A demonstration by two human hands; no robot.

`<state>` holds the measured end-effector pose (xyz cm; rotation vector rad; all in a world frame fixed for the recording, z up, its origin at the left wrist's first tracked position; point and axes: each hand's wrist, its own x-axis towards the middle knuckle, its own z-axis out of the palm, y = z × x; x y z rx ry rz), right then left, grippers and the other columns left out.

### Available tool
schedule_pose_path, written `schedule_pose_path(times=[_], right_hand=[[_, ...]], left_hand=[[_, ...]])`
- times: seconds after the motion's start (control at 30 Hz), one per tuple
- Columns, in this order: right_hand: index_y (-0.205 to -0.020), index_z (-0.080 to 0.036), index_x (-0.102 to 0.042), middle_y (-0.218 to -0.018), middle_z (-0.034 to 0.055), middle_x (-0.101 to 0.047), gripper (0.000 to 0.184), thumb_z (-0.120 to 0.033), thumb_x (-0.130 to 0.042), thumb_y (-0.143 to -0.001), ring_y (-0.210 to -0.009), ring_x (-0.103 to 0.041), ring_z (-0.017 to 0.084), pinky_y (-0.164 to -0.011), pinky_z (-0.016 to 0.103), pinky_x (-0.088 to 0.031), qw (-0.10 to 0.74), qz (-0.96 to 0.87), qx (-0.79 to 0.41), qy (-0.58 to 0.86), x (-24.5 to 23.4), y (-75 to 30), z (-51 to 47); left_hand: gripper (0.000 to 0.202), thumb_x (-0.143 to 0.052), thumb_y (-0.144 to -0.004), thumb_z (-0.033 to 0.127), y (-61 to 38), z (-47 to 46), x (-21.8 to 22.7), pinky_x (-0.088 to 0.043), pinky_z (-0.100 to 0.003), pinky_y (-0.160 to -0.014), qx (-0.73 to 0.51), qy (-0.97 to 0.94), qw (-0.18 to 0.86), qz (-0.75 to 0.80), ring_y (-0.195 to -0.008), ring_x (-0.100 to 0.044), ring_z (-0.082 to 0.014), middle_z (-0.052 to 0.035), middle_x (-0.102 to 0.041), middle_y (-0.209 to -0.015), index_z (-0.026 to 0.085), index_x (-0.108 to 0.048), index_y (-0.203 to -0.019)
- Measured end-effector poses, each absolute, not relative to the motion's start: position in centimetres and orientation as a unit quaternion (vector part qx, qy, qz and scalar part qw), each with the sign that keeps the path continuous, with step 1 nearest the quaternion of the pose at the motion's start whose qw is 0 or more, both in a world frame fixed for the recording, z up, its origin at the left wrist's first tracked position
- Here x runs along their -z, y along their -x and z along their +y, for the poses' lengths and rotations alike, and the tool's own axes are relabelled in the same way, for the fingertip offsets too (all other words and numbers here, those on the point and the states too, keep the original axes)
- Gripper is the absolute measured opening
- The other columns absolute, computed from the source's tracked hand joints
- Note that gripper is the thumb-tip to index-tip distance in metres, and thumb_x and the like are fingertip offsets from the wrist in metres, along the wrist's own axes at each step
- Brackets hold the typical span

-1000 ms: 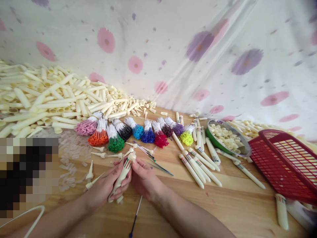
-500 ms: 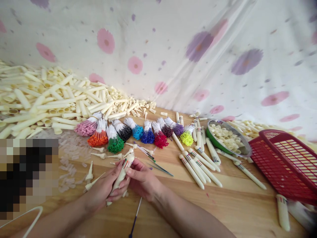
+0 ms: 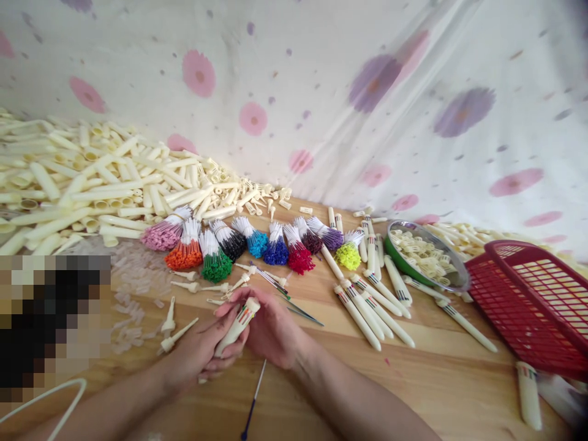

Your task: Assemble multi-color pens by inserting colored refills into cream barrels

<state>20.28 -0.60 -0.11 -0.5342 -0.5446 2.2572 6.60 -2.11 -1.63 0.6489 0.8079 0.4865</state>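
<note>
A cream multicolour pen (image 3: 236, 331) with coloured sliders round its top end is in my left hand (image 3: 206, 346), whose fingers are wrapped round the barrel. My right hand (image 3: 278, 331) curves round the far side of the pen's top, its fingertips by the left thumb; its contact with the pen is partly hidden. On the table below lies one refill with a dark purple end (image 3: 250, 410). Cream pointed tips (image 3: 169, 315) lie left of my hands. Just beyond them are a few loose refills (image 3: 271, 280) and tweezers (image 3: 305, 315).
Bundles of coloured refills (image 3: 215, 263) stand in a row behind my hands. Cream pen barrels (image 3: 92, 177) are heaped at the left, near small clear pieces (image 3: 131, 312). Multicolour pens (image 3: 361, 312) lie at the right, with a green-sided bowl (image 3: 395, 257) and red basket (image 3: 519, 294) beyond.
My right thumb has come off the pen's front, and the right fingers now curve behind its top. The pen has shifted slightly right in my left hand, its coloured sliders more visible.
</note>
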Motion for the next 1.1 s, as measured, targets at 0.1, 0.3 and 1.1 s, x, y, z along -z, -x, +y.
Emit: schedule_pose_path(times=[0.1,0.3,1.1], right_hand=[[-0.084,-0.018,-0.059,-0.086,0.0045,-0.069,0.045,-0.062,-0.051,-0.08,-0.081,-0.062,0.017,-0.077,0.029,-0.045,0.379,-0.214,-0.875,0.213,0.5,-20.0,-0.8],[-0.098,-0.019,-0.061,-0.106,0.0075,-0.064,0.054,-0.064,-0.063,-0.069,-0.097,-0.059,0.02,-0.089,0.036,-0.042,0.409,-0.238,-0.85,0.232,1.1,-19.5,-1.3],[-0.09,-0.018,-0.059,-0.08,0.005,-0.068,0.046,-0.061,-0.049,-0.079,-0.074,-0.062,0.017,-0.072,0.029,-0.046,0.386,-0.26,-0.857,0.223,0.4,-20.0,-1.0]], left_hand=[[0.05,-0.06,-0.068,0.067,-6.6,-1.8,1.3,-0.007,-0.013,-0.027,-0.231,-0.271,0.869,0.345,-0.03,-0.011,-0.0008,0.0116,-0.034,-0.042,0.019,-0.045,-0.066],[0.04,-0.064,-0.075,0.051,-5.9,-1.2,0.3,-0.007,-0.011,-0.026,-0.221,-0.19,0.929,0.229,-0.03,-0.006,0.0,0.0119,-0.031,-0.042,0.017,-0.046,-0.065],[0.033,-0.061,-0.078,0.045,-5.9,-2.0,0.8,-0.009,-0.009,-0.026,-0.178,-0.146,0.95,0.212,-0.031,-0.01,0.0004,0.01,-0.034,-0.045,0.016,-0.049,-0.068]])
